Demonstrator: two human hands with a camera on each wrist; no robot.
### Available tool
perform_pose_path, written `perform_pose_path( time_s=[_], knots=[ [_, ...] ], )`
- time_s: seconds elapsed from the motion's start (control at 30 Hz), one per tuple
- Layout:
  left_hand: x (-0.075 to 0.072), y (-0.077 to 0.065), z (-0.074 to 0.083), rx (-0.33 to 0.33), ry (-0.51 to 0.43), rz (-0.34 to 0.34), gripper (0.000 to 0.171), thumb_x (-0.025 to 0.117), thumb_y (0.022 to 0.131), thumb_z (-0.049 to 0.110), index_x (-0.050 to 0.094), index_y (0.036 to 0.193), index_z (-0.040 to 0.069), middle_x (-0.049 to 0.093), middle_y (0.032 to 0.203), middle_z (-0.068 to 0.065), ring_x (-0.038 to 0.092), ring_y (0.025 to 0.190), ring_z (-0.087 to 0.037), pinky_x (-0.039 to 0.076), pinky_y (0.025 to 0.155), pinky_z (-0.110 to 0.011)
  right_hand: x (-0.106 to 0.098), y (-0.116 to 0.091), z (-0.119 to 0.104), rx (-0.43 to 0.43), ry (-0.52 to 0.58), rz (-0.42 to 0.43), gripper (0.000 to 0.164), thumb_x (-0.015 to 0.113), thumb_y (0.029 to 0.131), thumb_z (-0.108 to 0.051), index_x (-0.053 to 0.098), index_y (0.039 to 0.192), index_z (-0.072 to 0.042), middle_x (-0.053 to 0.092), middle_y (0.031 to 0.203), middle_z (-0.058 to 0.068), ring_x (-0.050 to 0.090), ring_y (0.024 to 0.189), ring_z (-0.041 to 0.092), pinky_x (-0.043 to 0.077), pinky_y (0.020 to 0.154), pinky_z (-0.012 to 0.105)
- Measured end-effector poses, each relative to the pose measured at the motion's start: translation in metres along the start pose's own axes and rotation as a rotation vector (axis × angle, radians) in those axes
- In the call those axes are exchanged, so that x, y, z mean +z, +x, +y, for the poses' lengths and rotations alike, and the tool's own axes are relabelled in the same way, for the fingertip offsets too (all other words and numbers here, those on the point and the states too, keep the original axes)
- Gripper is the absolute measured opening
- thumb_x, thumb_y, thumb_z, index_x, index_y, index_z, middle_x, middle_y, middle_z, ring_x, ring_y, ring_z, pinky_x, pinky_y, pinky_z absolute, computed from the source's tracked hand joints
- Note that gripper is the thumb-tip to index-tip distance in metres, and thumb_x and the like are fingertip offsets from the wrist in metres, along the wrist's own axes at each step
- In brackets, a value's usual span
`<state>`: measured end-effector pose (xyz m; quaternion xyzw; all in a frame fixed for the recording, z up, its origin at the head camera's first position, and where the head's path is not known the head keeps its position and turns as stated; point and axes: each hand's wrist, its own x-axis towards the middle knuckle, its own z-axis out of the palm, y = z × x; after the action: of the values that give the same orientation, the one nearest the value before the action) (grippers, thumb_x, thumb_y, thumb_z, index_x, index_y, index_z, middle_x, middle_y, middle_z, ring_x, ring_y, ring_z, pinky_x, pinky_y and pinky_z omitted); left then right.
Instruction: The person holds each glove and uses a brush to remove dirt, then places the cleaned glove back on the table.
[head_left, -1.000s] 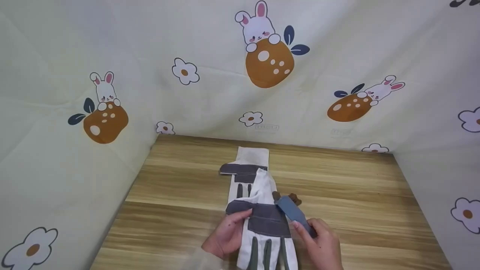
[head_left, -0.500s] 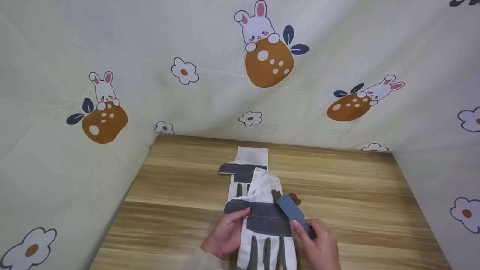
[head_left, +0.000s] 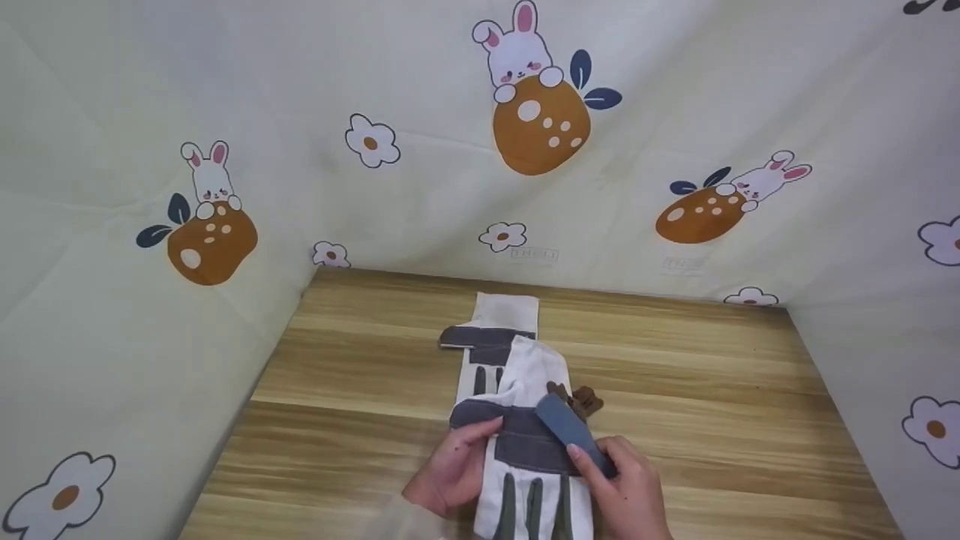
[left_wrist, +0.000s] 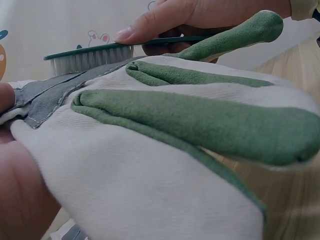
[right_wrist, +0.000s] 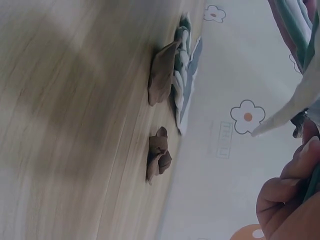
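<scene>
My left hand (head_left: 456,469) grips a white work glove (head_left: 517,487) at its thumb side, thumb on the front. The glove has a dark grey palm patch and green strips along its fingers, which point toward me. My right hand (head_left: 630,487) holds a brush (head_left: 568,429) by its handle, thumb along the back. In the left wrist view the brush's pale bristles (left_wrist: 92,60) face down at the glove's grey patch (left_wrist: 55,97). The right wrist view catches only the curled fingers (right_wrist: 287,192) of the right hand and part of the brush.
A second, matching glove (head_left: 507,311) lies flat on the wooden table (head_left: 360,352), partly overlapped by the held one. Two crumpled brown pieces (right_wrist: 159,152) lie on the table near it. Cream fabric with printed rabbits and flowers (head_left: 420,202) surrounds the table.
The brush and right hand have shifted left and slightly down over the glove's patch, showing more of the brown pieces behind. My left hand stays nearly still.
</scene>
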<state>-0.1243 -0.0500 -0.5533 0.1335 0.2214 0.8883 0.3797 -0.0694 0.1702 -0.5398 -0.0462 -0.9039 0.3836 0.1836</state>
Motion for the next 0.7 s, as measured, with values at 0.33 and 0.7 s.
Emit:
perform_pose_path(
  time_s=[0.33,0.7],
  knots=[
    [0.000,0.000,0.000,0.005,-0.002,0.001,0.039,0.028,0.096,0.017,0.044,0.128,0.001,0.049,0.129,-0.014,0.039,0.125,-0.028,0.022,0.108,-0.042,-0.003,0.003,0.008,-0.051,-0.015,0.047,0.023,0.070,0.076,-0.043,0.058,0.067,-0.026,0.051,0.067,-0.016,0.048,0.058,0.005,0.041,0.052,0.022],
    [0.000,0.000,-0.001,-0.005,0.003,0.000,0.038,0.030,0.096,0.018,0.043,0.128,0.003,0.050,0.129,-0.014,0.039,0.124,-0.029,0.022,0.107,-0.044,-0.008,0.004,0.012,0.034,-0.034,0.017,0.028,0.066,0.076,-0.050,0.059,0.068,-0.024,0.051,0.067,-0.013,0.048,0.058,0.008,0.039,0.051,0.022]
  ],
)
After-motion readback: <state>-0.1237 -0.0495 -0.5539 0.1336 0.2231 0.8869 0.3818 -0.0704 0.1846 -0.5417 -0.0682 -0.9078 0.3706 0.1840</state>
